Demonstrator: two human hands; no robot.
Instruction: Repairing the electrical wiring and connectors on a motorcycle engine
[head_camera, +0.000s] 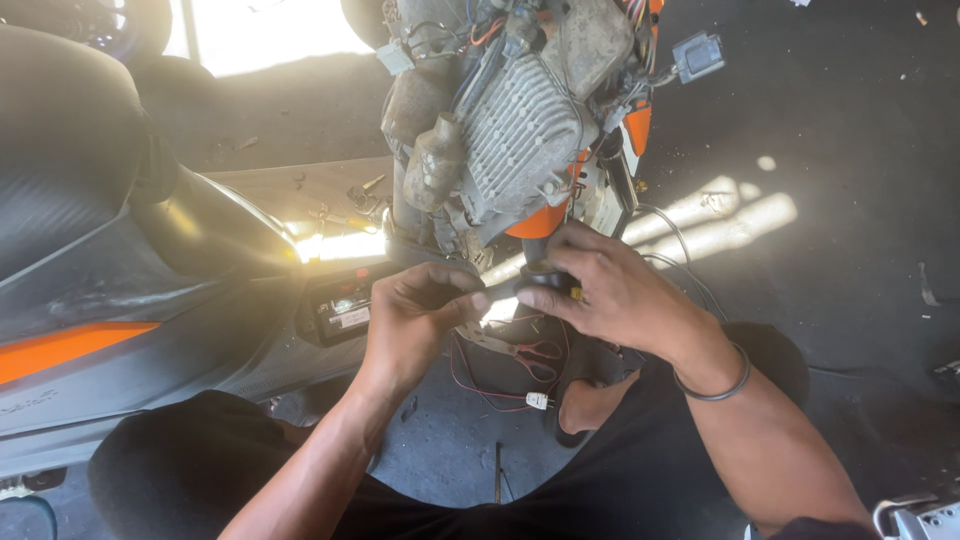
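Black part (545, 277) — 1, gripped by 2 hands — left hand (415, 310), right hand (610, 290)

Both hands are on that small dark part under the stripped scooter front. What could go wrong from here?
1. Red wires hang loose below the left hand and right hand; a tug might snag them or their white connector.
2. Sun glare hides much of the small dark part, so a slip is possible.
3. The exposed finned metal block sits just above the knuckles, which might scrape it.
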